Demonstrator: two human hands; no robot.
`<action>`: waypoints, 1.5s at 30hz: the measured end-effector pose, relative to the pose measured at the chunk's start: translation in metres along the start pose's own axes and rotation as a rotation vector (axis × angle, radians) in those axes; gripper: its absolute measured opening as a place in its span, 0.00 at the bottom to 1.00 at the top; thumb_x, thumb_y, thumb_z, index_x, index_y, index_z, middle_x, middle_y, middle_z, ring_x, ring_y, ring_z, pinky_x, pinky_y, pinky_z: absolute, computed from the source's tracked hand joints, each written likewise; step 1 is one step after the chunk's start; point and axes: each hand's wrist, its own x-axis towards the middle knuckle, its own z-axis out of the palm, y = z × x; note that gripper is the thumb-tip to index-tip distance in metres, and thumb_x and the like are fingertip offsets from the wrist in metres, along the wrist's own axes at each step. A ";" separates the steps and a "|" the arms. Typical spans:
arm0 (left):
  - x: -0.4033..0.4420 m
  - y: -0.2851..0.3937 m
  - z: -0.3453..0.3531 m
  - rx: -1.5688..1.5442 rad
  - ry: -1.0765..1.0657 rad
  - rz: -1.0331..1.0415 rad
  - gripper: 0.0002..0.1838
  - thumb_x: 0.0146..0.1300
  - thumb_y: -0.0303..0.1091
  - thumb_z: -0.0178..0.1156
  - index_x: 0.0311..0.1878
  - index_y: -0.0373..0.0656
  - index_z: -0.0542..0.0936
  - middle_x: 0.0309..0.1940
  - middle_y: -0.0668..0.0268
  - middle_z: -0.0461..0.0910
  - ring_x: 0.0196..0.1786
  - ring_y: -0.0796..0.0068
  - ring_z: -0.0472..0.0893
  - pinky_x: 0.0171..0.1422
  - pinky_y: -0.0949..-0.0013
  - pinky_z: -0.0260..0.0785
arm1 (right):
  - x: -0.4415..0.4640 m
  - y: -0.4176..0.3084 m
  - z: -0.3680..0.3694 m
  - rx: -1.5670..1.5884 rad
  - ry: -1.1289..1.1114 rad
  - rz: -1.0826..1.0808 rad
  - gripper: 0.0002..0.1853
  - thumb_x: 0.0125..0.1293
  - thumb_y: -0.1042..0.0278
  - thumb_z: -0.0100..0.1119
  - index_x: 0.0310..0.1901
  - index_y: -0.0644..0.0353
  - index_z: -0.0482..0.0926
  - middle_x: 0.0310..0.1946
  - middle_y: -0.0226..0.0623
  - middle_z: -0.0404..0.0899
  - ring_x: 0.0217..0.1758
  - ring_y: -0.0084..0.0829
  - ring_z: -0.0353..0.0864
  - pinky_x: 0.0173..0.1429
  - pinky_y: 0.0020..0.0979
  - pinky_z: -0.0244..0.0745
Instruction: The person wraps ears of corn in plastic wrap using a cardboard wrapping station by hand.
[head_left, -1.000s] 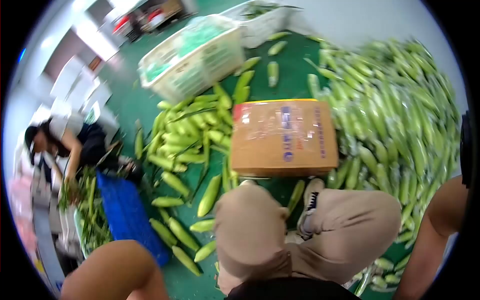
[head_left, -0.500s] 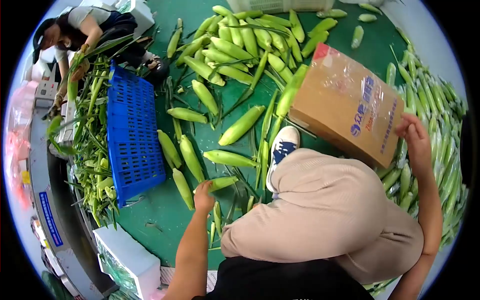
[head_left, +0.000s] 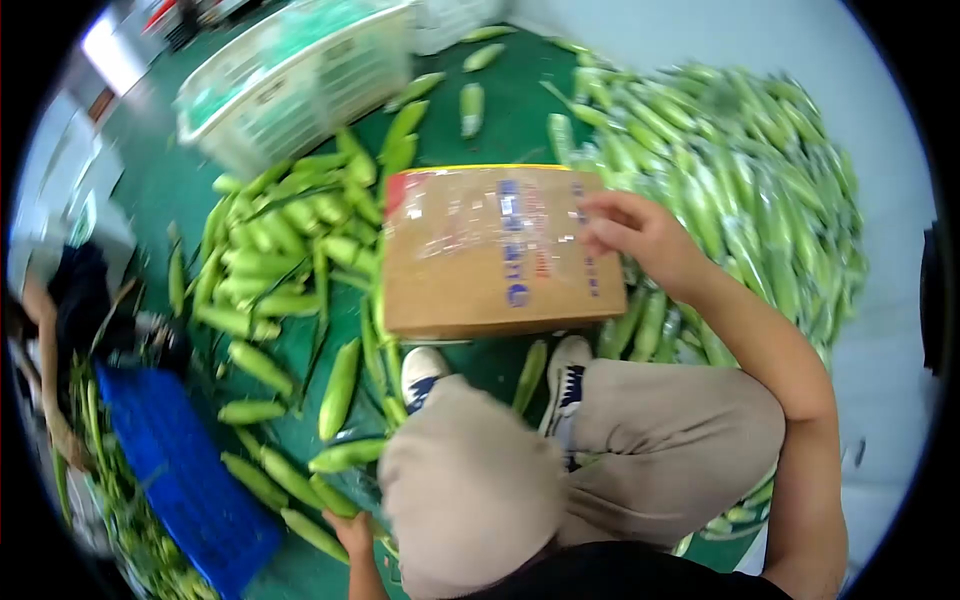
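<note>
My left hand [head_left: 352, 537] is low in the view, beside my knee, its fingers closed around the end of a green-husked ear of corn [head_left: 333, 495]. Several other ears lie close by on the green floor, one [head_left: 314, 536] right along my wrist. My right hand [head_left: 640, 240] is over the right end of a brown cardboard box [head_left: 450, 270] with clear tape and blue print. Its fingers are loosely bent and apart, with nothing seen in them; whether they touch the box I cannot tell.
A heap of corn [head_left: 265, 265] lies left of the box, plastic-wrapped ears [head_left: 720, 190] to its right. A white crate [head_left: 350, 75] stands behind. At left, a blue basket [head_left: 190, 480] lies beside trimmed leaves, with a co-worker's arm [head_left: 45, 350] near it.
My view has swung to the right, so the box now sits near the middle. My left hand still holds an ear of corn; my right hand has shifted in over the box's end.
</note>
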 end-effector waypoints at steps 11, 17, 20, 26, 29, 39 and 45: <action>0.056 0.427 0.233 0.292 -0.548 1.073 0.42 0.52 0.15 0.60 0.75 0.40 0.67 0.59 0.59 0.78 0.61 0.61 0.79 0.69 0.61 0.70 | 0.017 0.136 -0.068 -1.175 -0.165 -0.219 0.26 0.62 0.59 0.73 0.62 0.44 0.79 0.47 0.37 0.82 0.53 0.41 0.84 0.55 0.43 0.79; 0.053 0.482 0.418 0.763 -0.765 1.513 0.34 0.49 0.22 0.64 0.65 0.44 0.75 0.58 0.54 0.80 0.62 0.43 0.76 0.67 0.48 0.71 | 0.051 0.192 -0.043 -0.959 -0.136 -0.275 0.31 0.61 0.52 0.72 0.67 0.38 0.79 0.42 0.36 0.79 0.47 0.43 0.83 0.49 0.45 0.79; 0.075 0.445 0.475 0.890 -0.733 1.597 0.31 0.50 0.27 0.65 0.62 0.47 0.78 0.55 0.59 0.81 0.60 0.52 0.79 0.63 0.49 0.73 | 0.074 0.197 -0.043 -0.886 -0.112 -0.354 0.23 0.64 0.54 0.68 0.61 0.39 0.83 0.34 0.34 0.76 0.39 0.41 0.82 0.43 0.45 0.79; 0.088 0.445 0.492 1.036 -0.715 1.403 0.35 0.47 0.26 0.68 0.64 0.49 0.78 0.60 0.61 0.80 0.62 0.54 0.79 0.63 0.51 0.75 | 0.090 0.236 -0.032 -0.681 0.181 -0.641 0.06 0.66 0.73 0.61 0.42 0.49 0.83 0.38 0.33 0.84 0.41 0.41 0.86 0.42 0.37 0.81; 0.086 0.461 0.497 1.048 -0.802 1.352 0.35 0.48 0.26 0.66 0.65 0.49 0.78 0.59 0.61 0.79 0.63 0.52 0.78 0.64 0.53 0.75 | 0.073 0.221 -0.038 -0.311 0.448 -0.396 0.12 0.65 0.83 0.60 0.46 0.55 0.82 0.43 0.39 0.86 0.45 0.45 0.86 0.47 0.39 0.81; 0.101 0.459 0.490 0.789 -0.948 1.420 0.30 0.48 0.26 0.72 0.58 0.44 0.77 0.60 0.57 0.78 0.61 0.48 0.79 0.63 0.52 0.75 | 0.163 0.175 0.003 -0.996 0.269 -0.524 0.30 0.54 0.46 0.77 0.52 0.55 0.78 0.44 0.35 0.80 0.53 0.38 0.80 0.56 0.41 0.74; 0.139 0.397 0.386 0.371 -0.551 1.166 0.43 0.40 0.33 0.86 0.62 0.40 0.75 0.61 0.55 0.69 0.63 0.53 0.73 0.69 0.56 0.69 | 0.185 0.179 0.005 -0.989 0.145 -0.471 0.33 0.50 0.44 0.80 0.52 0.53 0.77 0.45 0.37 0.80 0.56 0.40 0.80 0.58 0.43 0.75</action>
